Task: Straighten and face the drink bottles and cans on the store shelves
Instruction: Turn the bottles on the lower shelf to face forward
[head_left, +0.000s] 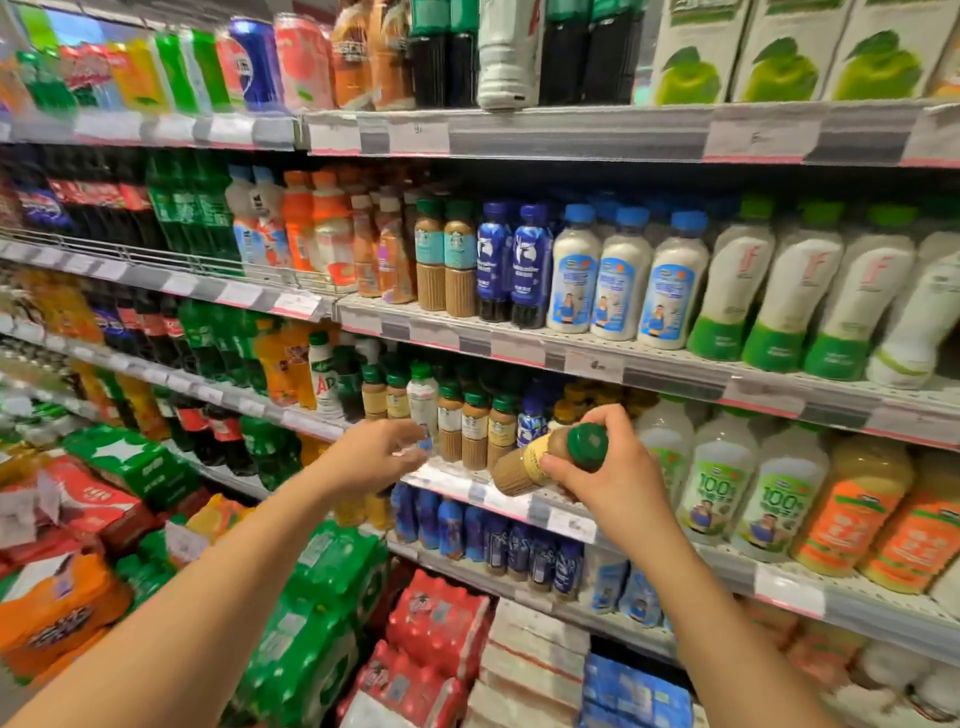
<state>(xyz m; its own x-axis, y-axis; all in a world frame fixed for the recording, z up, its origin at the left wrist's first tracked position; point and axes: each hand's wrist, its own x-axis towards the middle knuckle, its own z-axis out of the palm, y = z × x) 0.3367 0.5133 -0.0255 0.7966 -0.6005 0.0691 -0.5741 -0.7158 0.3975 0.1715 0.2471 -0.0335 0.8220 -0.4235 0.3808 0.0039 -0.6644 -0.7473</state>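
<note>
At the third shelf down (524, 501), most label print is blurred and unreadable; the price tags along the shelf edges are smeared too. Rows behind the front bottles sit in shadow, count not discernible. Right edge of frame cuts off the orange juice bottles (852, 512).

Right hand (605, 475): fingers and thumb curled round the neck of a brown coffee bottle (524, 467) with a green cap (588, 447). Bottle tilted steeply, cap toward the camera, base pointing at the shelf front, just beside the standing coffee bottles (475, 431).

Left hand (376, 454): motion-blurred, fingers loosely spread, reaching at a clear bottle with a green cap (422, 410). Fingertips overlap its lower part; cannot tell whether they touch or grip it.
</note>
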